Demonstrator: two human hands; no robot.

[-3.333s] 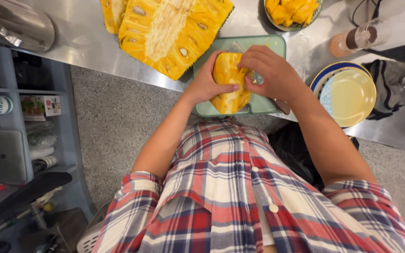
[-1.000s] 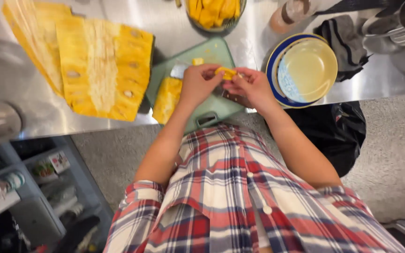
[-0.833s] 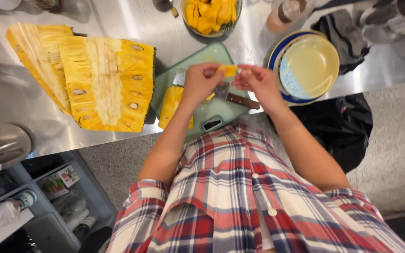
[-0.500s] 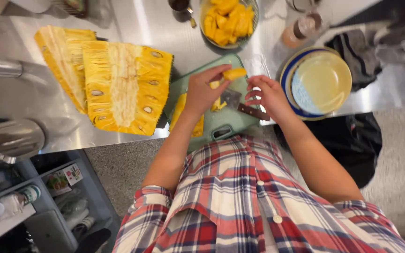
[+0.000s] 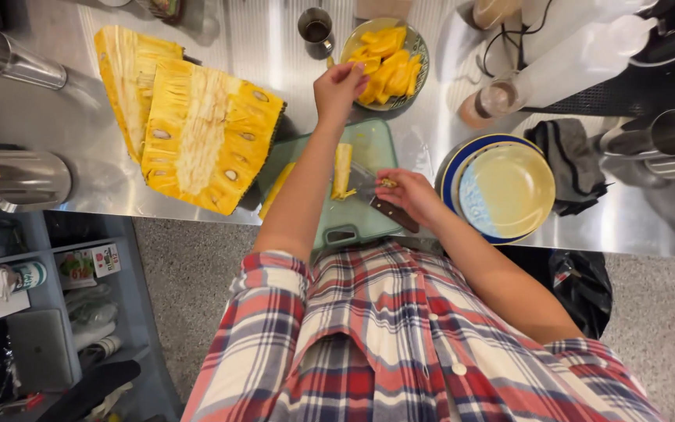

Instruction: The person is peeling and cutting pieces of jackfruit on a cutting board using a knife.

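While the left hand (image 5: 337,87) reaches over the green cutting board (image 5: 330,195) to the bowl of yellow fruit pieces (image 5: 384,55), its fingers pinched on a piece at the rim, the right hand (image 5: 406,194) rests on the board with fingers curled round a small yellowish bit. Two big jackfruit slabs (image 5: 197,133) lie left on the steel surface (image 5: 72,101), stacked plates (image 5: 501,187) right. A knife (image 5: 388,211) is mostly hidden under the right hand, and the left forearm covers part of the board

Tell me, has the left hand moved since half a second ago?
Yes. The left hand has gone from over the green cutting board away from the body to the bowl of fruit pieces.
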